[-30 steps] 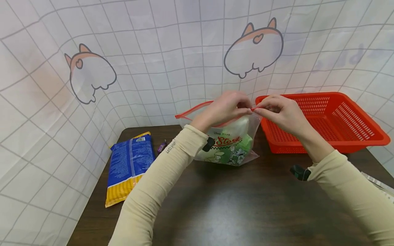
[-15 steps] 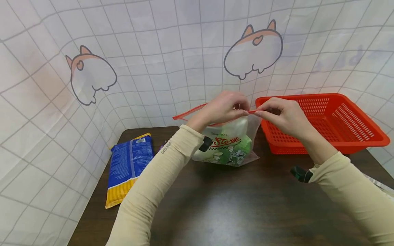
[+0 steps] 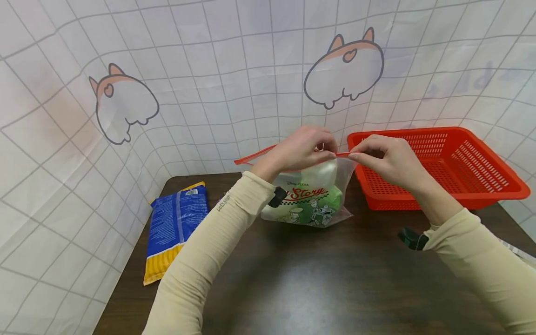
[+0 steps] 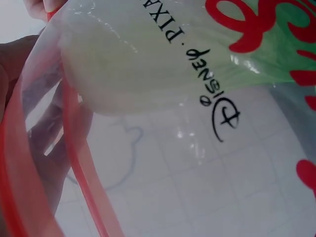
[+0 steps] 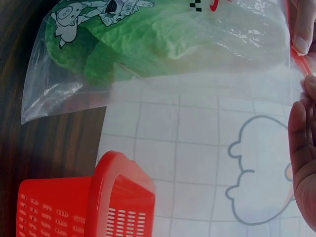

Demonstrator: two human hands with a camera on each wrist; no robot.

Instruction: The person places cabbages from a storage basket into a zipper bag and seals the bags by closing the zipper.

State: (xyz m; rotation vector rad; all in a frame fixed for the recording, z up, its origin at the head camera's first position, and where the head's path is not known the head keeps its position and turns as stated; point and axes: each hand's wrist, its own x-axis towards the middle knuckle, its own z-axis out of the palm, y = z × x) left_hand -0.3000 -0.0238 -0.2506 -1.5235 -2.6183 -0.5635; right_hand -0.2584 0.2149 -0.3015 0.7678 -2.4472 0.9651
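Note:
A clear zip-top bag (image 3: 304, 191) with a red-lettered cartoon print stands upright on the table, a leafy green vegetable (image 5: 143, 49) inside it. My left hand (image 3: 298, 148) pinches the red zip strip (image 3: 343, 154) along the top. Just to its right, the thumb and forefinger of my right hand (image 3: 387, 157) pinch the strip's right end, and a short stretch of red shows between the hands. Toward the left the bag's mouth gapes, its two red edges (image 4: 81, 158) apart in the left wrist view. Some left fingers are seen through the plastic there.
A red plastic basket (image 3: 418, 203) stands at the right, close behind my right hand. On the dark table (image 3: 318, 279), a blue and yellow packet (image 3: 177, 223) lies at the left. A purple wrapper (image 3: 222, 199) is mostly hidden by my left sleeve.
My left hand has slid slightly left along the zip strip and my right hand has shifted a little right. The fingertips, almost together before, are now apart with more red strip between them.

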